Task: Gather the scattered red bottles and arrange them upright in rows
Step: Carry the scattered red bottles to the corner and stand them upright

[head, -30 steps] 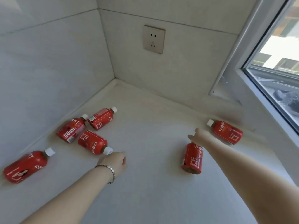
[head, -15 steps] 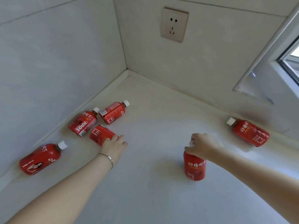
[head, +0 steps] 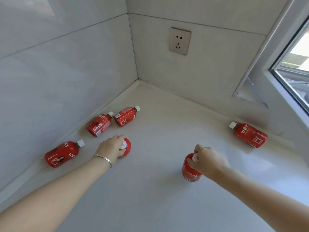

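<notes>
Nearest the camera, the right hand [head: 207, 160] was closed over the cap of an upright bottle [head: 190, 171] standing on the white bench [head: 158, 190], fingers pinched around the neck from above. A little farther off and to the left, the left hand [head: 112, 149], bracelet [head: 103, 159] at the wrist, gripped the top of a second bottle [head: 126, 148], which seemed upright or nearly so; the hand covered its base, so whether it stood flat could not be told. The two held bottles stood well apart, with bare bench between them, so any row had yet to form.

Four bottles lay on their sides. The one along the left wall [head: 62, 154] lay just to the left of the left hand, its long axis pointing up and right, cap toward the hand; the left hand was plainly the nearer one for it. Beyond it, a pair [head: 99, 125] and [head: 126, 116] lay side by side near the corner, caps away from the camera, also on the left hand's side. Far right, by the window frame [head: 267, 77], a lone bottle [head: 250, 134] lay with its cap pointing left, nearer the right hand. A wall socket [head: 179, 41] sat above the corner.
</notes>
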Demonstrator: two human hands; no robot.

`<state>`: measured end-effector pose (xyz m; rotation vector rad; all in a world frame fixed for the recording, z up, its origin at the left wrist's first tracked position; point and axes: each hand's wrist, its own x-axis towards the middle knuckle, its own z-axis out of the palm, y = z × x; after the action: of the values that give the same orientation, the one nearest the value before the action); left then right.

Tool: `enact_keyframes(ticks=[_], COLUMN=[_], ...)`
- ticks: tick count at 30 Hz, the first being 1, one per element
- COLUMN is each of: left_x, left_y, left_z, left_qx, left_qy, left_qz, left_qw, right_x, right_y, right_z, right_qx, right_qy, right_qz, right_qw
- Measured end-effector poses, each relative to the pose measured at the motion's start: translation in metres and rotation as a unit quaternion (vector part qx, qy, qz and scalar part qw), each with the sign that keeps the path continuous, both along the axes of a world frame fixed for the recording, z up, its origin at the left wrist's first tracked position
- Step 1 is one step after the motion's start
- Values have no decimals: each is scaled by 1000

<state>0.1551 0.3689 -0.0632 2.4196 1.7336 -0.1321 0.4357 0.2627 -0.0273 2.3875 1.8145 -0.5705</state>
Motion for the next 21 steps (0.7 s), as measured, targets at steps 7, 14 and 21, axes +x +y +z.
enact_keyframes(ticks=[7, 14, 21], left_x=[10, -7, -85], left_y=[-137, -301, -448], left_z=[39, 82, 97], left_qx=[26, 86, 48], left_qy=[-164, -49, -133], left_qz=[126, 108, 268], left_qw=[978, 989, 953], right_x=[-14, -58, -158], right_y=[-76, -176, -261], right_z=[32, 64, 87], right_qx=[22, 68, 58], right_qy=[-16, -13, 42], right_qz=[61, 176, 314], right_qw=[998, 982, 947])
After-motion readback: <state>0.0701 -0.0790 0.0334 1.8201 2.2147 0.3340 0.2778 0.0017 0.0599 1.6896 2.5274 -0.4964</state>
